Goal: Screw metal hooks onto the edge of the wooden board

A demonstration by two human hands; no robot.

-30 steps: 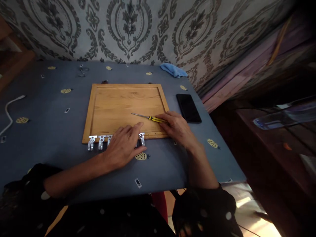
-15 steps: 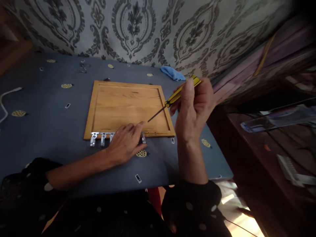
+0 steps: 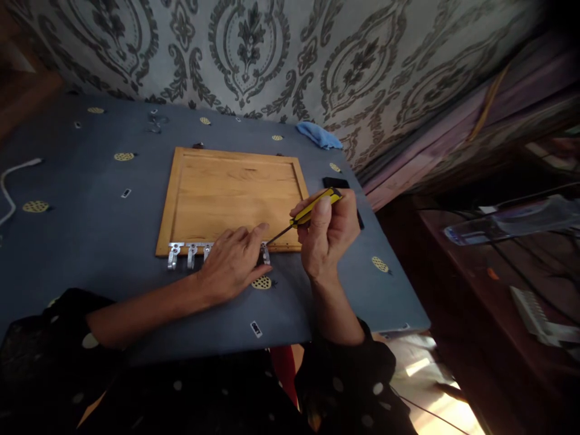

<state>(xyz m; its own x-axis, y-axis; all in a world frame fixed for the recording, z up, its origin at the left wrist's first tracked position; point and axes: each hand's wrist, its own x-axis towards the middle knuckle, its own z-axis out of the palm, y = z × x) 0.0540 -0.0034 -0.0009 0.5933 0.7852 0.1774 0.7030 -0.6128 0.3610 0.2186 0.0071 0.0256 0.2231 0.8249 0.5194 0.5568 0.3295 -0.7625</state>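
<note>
A wooden panel (image 3: 235, 193) with a raised frame lies flat on the cloth-covered table. Along its near edge runs a metal hook rail (image 3: 176, 249) with several silver hooks hanging over the edge. My left hand (image 3: 231, 260) lies over the middle of the rail, hiding part of it, fingers on the panel and thumb stretched out below. In my right hand (image 3: 328, 235) is a yellow and black screwdriver (image 3: 312, 210), gripped by its handle. Its tip points down at the rightmost hook, beside my left fingertips; whether it sits in a screw I cannot tell.
A blue cloth (image 3: 319, 135) lies at the table's back right, with a dark phone-like object (image 3: 335, 182) nearer, partly behind my right hand. A white cable (image 3: 6, 193) is at far left. Patterned wallpaper (image 3: 249, 54) rises behind; a cluttered dark red surface (image 3: 480, 284) stands right.
My right hand has moved down and left with the screwdriver, bringing its tip from above the panel to the rightmost hook. The dark object behind it now shows. My left hand has stayed put.
</note>
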